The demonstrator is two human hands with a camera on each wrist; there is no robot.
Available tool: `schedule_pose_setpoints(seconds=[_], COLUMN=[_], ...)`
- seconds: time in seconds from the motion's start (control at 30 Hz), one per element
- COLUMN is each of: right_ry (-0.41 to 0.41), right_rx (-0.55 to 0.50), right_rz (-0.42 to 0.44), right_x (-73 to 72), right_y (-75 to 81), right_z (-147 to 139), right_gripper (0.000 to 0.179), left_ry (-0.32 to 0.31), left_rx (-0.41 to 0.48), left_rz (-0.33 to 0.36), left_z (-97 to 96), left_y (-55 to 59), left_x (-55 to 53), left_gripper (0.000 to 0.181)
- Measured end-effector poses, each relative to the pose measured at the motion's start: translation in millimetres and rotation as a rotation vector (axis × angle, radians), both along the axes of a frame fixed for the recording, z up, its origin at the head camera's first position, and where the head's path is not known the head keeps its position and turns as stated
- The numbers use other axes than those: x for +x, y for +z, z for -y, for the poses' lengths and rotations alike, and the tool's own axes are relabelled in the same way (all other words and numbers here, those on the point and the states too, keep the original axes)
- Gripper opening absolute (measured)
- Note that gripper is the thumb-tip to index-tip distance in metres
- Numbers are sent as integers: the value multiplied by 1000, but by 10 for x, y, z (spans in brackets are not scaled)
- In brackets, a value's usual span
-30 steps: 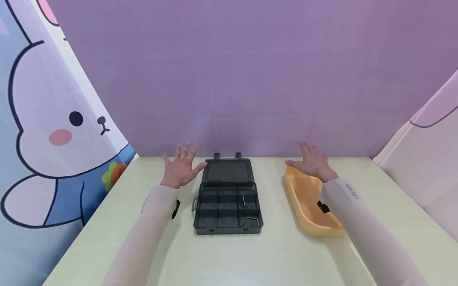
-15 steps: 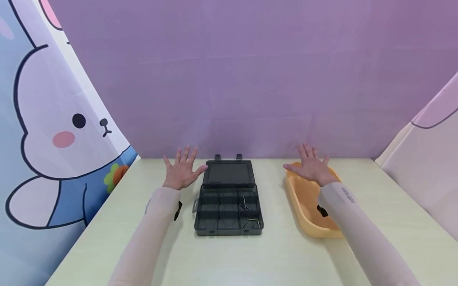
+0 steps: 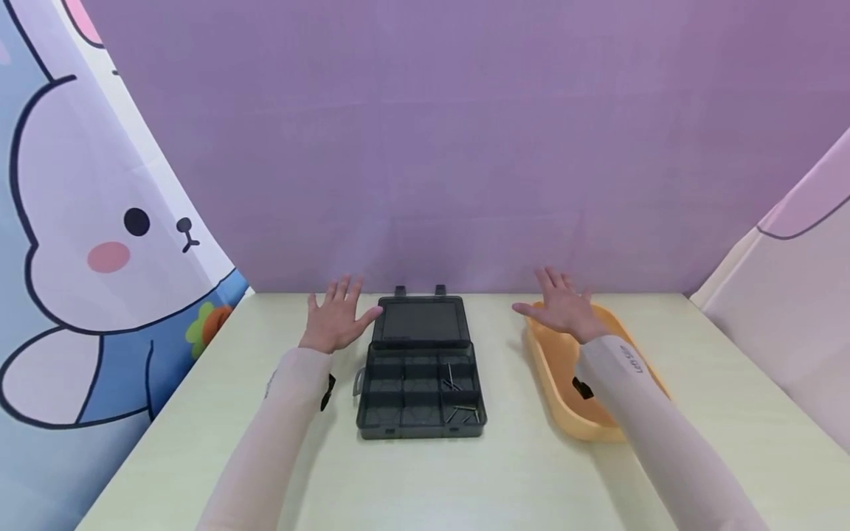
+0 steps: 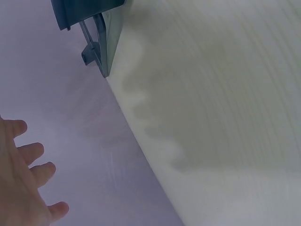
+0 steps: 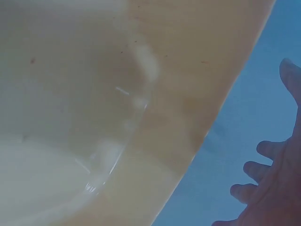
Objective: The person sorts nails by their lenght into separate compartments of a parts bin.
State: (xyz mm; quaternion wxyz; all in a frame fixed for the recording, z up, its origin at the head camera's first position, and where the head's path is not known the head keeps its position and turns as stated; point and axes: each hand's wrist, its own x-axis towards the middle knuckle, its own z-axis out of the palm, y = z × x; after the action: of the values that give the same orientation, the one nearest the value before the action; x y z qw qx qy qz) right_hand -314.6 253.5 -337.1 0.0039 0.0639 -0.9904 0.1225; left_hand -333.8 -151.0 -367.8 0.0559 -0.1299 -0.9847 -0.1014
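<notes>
My left hand [image 3: 333, 322] hovers with fingers spread at the left of a dark see-through compartment box [image 3: 421, 431], holding nothing. The box's lid [image 3: 423, 320] is hinged back toward the purple backdrop. Several small metal pins or screws [image 3: 465, 410] lie in its right-hand compartments; their exact kind is too small to tell. Above the far left part of an orange tray [image 3: 564, 413] is my right hand [image 3: 563, 310], fingers spread and holding nothing. In the left wrist view the left hand's fingers [image 4: 43, 174] show straight, apart from the box.
A pale wood-grain table [image 3: 425, 487] carries the box and the tray. A purple cloth [image 3: 425, 147] hangs along its back edge. On the left hangs a cloth with a cartoon rabbit [image 3: 106, 221], and a pale cloth [image 3: 797, 310] is at the right.
My right hand has drifted left toward the tray's left rim. The left hand stays nearly in place, fingers a little closer together. The box and the tray rest where they were.
</notes>
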Motion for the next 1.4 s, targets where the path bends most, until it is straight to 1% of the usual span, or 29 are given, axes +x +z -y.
schedule_pose_setpoints(seconds=[0.13, 0.33, 0.63, 0.77, 0.97, 1.2, 1.3, 1.4], right_ry=[-2, 1, -7, 7, 19, 20, 23, 34], right_rx=[2, -5, -16, -20, -33, -82, -91, -103], right_rz=[0, -18, -11, -24, -26, 15, 40, 46], right_x=[-36, -78, -100, -110, -136, -136, -139, -155], right_y=[-17, -10, 1, -1, 36, 80, 127, 192], right_z=[31, 81, 165, 192, 292, 376, 386, 435], right_gripper=[96, 91, 87, 84, 82, 80, 77, 73], left_ry=[-4, -1, -1, 2, -3, -17, -25, -20], left_rx=[0, 7, 29, 35, 50, 106, 121, 133], left_rz=[8, -5, 30, 46, 62, 122, 143, 147], left_z=[-32, -52, -94, -131, -147, -190, -195, -183], left_y=[-17, -32, -24, -18, -19, -63, -76, -73], left_x=[-18, -50, -51, -58, -67, -97, -112, -121], left_gripper=[81, 78, 77, 77, 75, 71, 71, 70])
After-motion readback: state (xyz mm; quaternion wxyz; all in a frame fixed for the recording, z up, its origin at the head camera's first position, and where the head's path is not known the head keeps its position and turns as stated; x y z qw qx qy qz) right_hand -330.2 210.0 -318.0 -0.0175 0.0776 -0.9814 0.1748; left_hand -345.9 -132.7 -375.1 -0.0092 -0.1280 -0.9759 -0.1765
